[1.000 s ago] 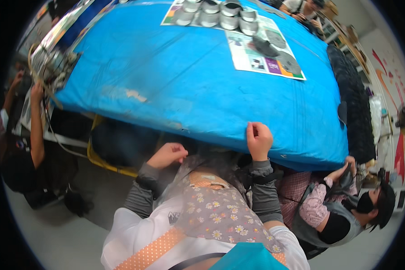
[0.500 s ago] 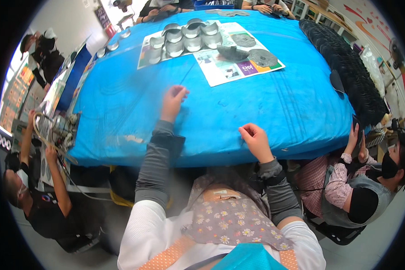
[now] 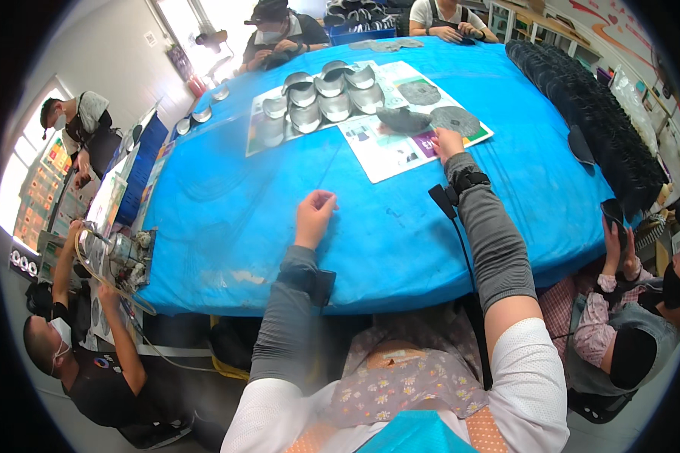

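Note:
My right hand point(image 3: 449, 143) is stretched out over the table, its fingers bunched beside the lower edge of a grey textured disc point(image 3: 461, 121). What they grip, if anything, is hidden. Left of it lies a dark grey curved piece point(image 3: 403, 120), and above that another grey textured disc point(image 3: 419, 92). My left hand point(image 3: 315, 219) hovers over the blue table cover point(image 3: 400, 226) with its fingers curled in, and nothing shows in them. Several shiny curved silver-grey pieces point(image 3: 305, 118) stand in rows on printed sheets point(image 3: 385, 167) beyond my hands.
A long row of stacked black pieces point(image 3: 589, 113) lines the right table edge, with one loose dark piece point(image 3: 579, 145) beside it. A blue crate point(image 3: 363, 33) stands at the back. Several other people work around the table. A cable hangs from my right wrist.
My right hand has moved forward from the near side of the table to the grey disc. My left hand has come back a little toward me. The view has tilted up slightly.

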Motion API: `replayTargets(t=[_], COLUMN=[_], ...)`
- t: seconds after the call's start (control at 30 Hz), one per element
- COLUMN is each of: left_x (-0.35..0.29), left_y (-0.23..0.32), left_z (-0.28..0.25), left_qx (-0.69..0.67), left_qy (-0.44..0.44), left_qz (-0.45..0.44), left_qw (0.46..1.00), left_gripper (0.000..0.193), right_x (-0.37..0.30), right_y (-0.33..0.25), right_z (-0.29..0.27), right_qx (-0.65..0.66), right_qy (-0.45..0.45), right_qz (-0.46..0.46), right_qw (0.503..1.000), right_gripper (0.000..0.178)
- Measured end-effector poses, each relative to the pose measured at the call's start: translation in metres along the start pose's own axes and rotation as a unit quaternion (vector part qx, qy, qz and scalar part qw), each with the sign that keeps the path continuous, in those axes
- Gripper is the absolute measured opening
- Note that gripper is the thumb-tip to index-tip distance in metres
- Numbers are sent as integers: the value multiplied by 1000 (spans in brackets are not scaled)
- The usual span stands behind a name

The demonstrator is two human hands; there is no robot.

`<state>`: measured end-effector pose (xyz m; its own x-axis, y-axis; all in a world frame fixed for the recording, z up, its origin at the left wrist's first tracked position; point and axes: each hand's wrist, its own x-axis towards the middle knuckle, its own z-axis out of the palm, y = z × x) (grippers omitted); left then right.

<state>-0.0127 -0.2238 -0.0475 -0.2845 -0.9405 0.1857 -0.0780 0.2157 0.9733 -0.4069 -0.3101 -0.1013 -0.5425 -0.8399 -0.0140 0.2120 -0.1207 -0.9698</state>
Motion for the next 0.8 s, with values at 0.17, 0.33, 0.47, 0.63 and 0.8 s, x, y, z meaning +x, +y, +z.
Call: replayTargets(t=[0.17,0.33,0.47,0.63,0.8], left_x=[8,0,8,9,6], left_y=[-7,-7,-1,-2,-10], left_z=[9,-9,7,9,-2], left_qx=[8,30,12,18,-8], left_qy=[-26,-19,-48,-46,-31], left_qz=[-2,-4,3,-3,-15], left_qw=[1000,999,999,999,999], left_gripper=[14,15,15,16,15], right_x=[35,-22,-23,-45,-110], right_y=[12,-27,-45,-65,-87], right_z=[2,57,37,36,28], right_qx=[-44,40,100,141,103], right_qy=[78,79,72,-12,-194], right_qz=[-51,4,1,-32,-103], right_qw=[995,996,992,989,970], right_gripper=[20,16,15,15,15])
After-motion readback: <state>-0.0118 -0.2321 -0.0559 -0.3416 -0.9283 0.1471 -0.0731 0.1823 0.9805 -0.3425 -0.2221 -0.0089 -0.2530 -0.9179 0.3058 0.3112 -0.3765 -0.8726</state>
